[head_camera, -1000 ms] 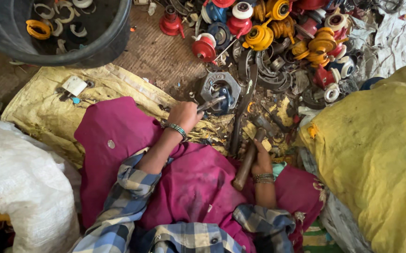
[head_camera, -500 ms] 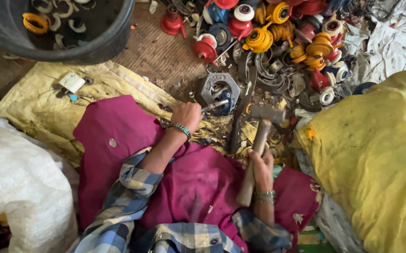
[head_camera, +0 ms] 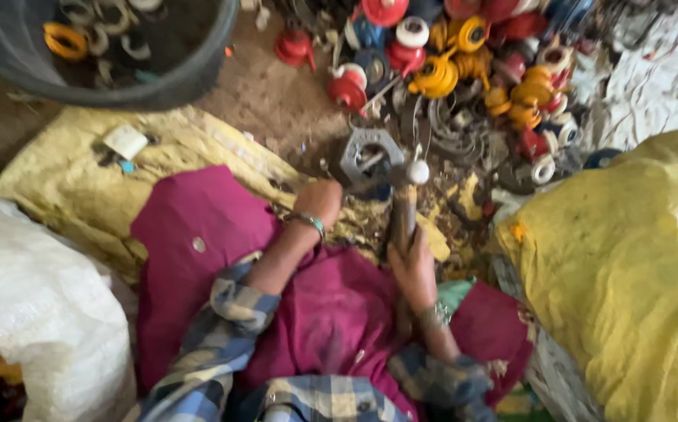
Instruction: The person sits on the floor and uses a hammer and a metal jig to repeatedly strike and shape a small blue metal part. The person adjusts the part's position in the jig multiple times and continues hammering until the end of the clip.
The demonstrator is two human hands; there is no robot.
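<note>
My left hand [head_camera: 319, 202] grips a thin metal tool whose tip rests against a grey metal part [head_camera: 368, 155] with a hexagonal rim on the ground. My right hand [head_camera: 413, 266] is closed around the wooden handle of a hammer [head_camera: 405, 205], its head raised near the grey part. Both forearms wear checked sleeves and wrist bangles. A magenta cloth [head_camera: 198, 234] covers my lap below the hands. The picture is blurred by motion.
A heap of red, yellow and white spool-like parts [head_camera: 464, 70] lies beyond the grey part. A dark round tub [head_camera: 120, 47] with rings stands at top left. A yellow sack [head_camera: 628, 266] bulges at right, a white sack [head_camera: 42, 312] at left.
The hammer was low a second ago, rose high half a second ago, and now its head is down close to the grey part. My left hand has stayed by the part.
</note>
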